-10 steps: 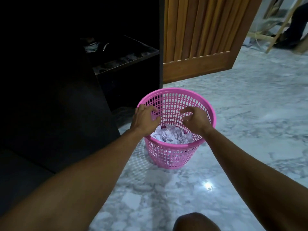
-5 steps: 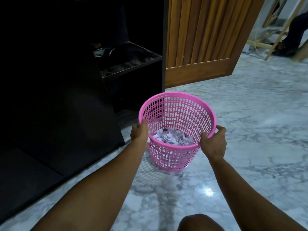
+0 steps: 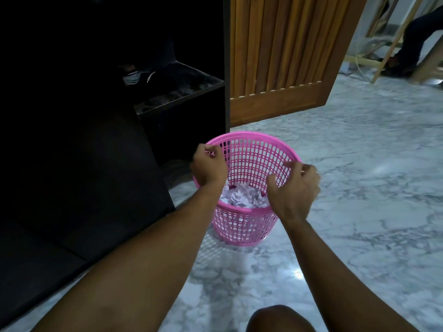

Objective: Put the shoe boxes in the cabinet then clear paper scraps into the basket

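Observation:
The pink mesh basket (image 3: pixel 249 149) stands on the marble floor beside the dark cabinet (image 3: pixel 100 144). White crumpled paper scraps (image 3: pixel 239 197) lie in its bottom. My left hand (image 3: pixel 209 166) is curled over the basket's left rim, with pink showing between its fingers. My right hand (image 3: pixel 296 190) hovers blurred over the right rim, fingers spread and bent, thumb inside the basket, holding nothing. No shoe boxes can be made out in the dark cabinet.
A slatted wooden door (image 3: pixel 282 53) stands open behind the basket. A shoe (image 3: pixel 134 76) sits on the cabinet's dim shelf. At the far right are a person's leg (image 3: pixel 417 37) and wooden sticks (image 3: pixel 388 44). My knee (image 3: pixel 280 319) shows at the bottom.
A second ago both hands were spread above the scraps, then they gripped the rim on both sides. Now the left hand has slid further along the rim and the right has lifted off it.

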Action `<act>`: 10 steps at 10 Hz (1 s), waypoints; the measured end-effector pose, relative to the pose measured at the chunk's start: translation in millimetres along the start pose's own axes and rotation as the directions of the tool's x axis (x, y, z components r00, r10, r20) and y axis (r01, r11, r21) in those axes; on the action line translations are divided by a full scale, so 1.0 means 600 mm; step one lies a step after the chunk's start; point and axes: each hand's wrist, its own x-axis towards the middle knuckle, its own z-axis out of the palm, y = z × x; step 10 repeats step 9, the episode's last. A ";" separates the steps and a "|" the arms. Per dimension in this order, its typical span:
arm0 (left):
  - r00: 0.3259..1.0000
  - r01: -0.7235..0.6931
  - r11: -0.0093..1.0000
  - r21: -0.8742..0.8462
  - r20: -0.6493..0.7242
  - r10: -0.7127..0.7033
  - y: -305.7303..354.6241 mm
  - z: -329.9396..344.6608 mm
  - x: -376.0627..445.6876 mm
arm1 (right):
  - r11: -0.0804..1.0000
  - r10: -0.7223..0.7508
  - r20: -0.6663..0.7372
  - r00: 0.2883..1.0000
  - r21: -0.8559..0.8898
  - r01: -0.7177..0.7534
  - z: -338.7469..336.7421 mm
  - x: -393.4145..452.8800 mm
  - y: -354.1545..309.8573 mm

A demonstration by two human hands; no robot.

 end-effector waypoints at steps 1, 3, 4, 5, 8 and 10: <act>0.997 -0.042 0.999 0.001 0.069 0.042 0.000 0.030 -0.026 | 0.952 -0.076 0.334 0.940 0.305 -0.032 0.001 -0.004 -0.043; 0.989 0.005 1.000 -0.027 0.150 -0.001 -0.003 0.039 -0.034 | 0.679 0.043 0.571 0.820 0.586 -0.443 0.010 -0.006 -0.055; 0.982 -0.143 0.983 0.115 0.144 0.126 -0.012 0.013 -0.019 | 0.895 0.028 0.449 0.893 0.388 -0.222 0.016 0.011 -0.026; 0.984 -0.166 0.927 0.338 0.118 0.133 -0.030 -0.034 -0.003 | 0.997 -0.039 0.350 0.936 0.082 0.011 0.006 0.019 0.007; 0.885 0.227 0.963 0.148 0.382 -0.267 -0.111 -0.118 0.009 | 0.916 0.283 0.329 0.901 0.185 -0.355 -0.026 0.000 0.066; 0.868 0.291 0.947 0.138 0.379 -0.322 -0.091 -0.166 0.007 | 0.922 0.297 0.338 0.893 0.143 -0.361 -0.066 -0.003 0.067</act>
